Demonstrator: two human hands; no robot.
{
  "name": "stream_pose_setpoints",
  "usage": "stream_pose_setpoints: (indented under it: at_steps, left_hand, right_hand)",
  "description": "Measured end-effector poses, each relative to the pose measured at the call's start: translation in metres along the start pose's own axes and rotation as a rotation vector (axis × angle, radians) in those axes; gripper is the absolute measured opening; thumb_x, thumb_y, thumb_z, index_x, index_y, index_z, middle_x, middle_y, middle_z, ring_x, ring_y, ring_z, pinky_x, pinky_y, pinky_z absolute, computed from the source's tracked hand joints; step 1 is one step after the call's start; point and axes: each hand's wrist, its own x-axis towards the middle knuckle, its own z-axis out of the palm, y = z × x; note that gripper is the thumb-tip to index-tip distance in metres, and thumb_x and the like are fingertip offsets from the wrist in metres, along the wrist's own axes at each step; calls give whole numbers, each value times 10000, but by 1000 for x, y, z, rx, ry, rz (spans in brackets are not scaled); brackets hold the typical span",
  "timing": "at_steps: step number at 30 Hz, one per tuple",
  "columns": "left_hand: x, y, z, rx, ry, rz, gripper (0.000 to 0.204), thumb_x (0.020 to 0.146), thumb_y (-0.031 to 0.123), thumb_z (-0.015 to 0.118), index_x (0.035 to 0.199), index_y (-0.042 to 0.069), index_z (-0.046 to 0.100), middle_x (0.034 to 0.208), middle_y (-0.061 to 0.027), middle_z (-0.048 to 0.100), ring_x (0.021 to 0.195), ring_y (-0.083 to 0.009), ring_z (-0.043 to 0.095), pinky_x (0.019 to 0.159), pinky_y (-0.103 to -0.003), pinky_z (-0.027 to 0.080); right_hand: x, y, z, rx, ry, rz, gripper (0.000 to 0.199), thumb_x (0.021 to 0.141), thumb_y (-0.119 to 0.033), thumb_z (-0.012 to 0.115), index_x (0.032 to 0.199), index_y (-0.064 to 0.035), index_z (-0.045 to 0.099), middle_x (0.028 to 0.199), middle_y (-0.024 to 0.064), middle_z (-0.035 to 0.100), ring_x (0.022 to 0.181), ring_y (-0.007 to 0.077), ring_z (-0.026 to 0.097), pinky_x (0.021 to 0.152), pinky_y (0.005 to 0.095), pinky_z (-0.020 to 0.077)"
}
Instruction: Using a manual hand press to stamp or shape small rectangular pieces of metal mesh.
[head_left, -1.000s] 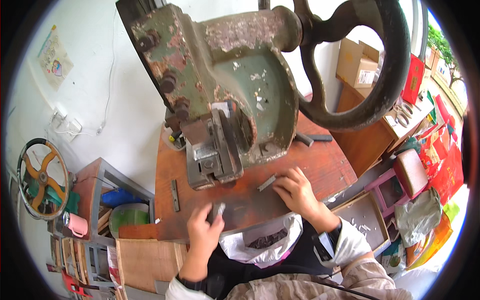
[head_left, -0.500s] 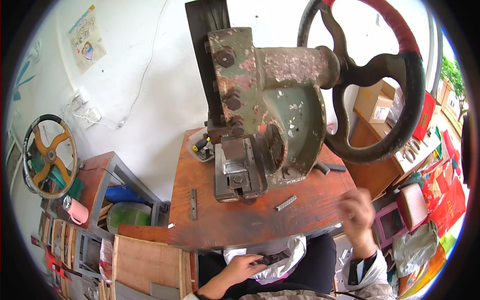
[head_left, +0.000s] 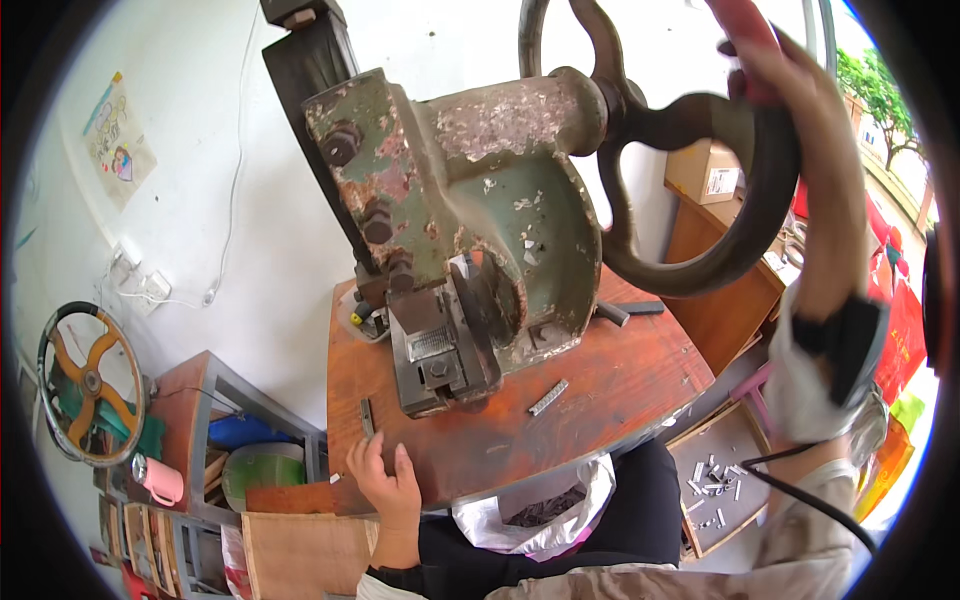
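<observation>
1 white bag [head_left: 592, 512], with dark bits [head_left: 540, 510] inside, sits between the person's thighs; to its right a shallow tray [head_left: 740, 428] holds many small pale pieces [head_left: 712, 478]. The left hand [head_left: 385, 480] is at the near left edge of the reddish-brown tabletop [head_left: 630, 370], holding nothing visible, its fingers loosely spread and the thumb apart; its fingertips are right by the lower end of a narrow dark metal strip [head_left: 367, 415], though whether they touch it I cannot tell. Farther right on the tabletop, 1 ridged grey strip [head_left: 548, 397] lies slanted, well apart from both hands; behind these stands a worn green press [head_left: 500, 210], with a silvery grooved piece [head_left: 430, 343] on its bed. The right hand [head_left: 790, 75], slightly blurred, is raised at upper right and wraps around the red-covered rim of the press's large handwheel [head_left: 700, 281]; beyond, a cardboard box [head_left: 705, 180] stands on a desk, and 1 paper drawing [head_left: 120, 145] hangs on the white wall [head_left: 300, 220].
</observation>
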Motion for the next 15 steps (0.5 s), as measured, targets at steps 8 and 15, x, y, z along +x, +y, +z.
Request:
stream_pose_setpoints:
  at_steps: [8,15]
  left_hand:
    - [-2,3,-1,64,-53,72,295,794,76,619,1062,-36,570,1026,-205,559,1013,-405,480,901,-485,382]
    - [-4,5,2,115,-52,82,290,796,65,614,1058,-48,567,1010,-204,563,998,-397,488,898,-484,384]
  right_hand:
    - [-147,110,77,300,341,138,293,710,14,754,919,-39,556,812,12,597,735,77,559,682,224,462]
    - [-159,162,117,222,412,165,203,714,-27,752,850,-54,604,882,16,620,867,116,579,812,271,446]
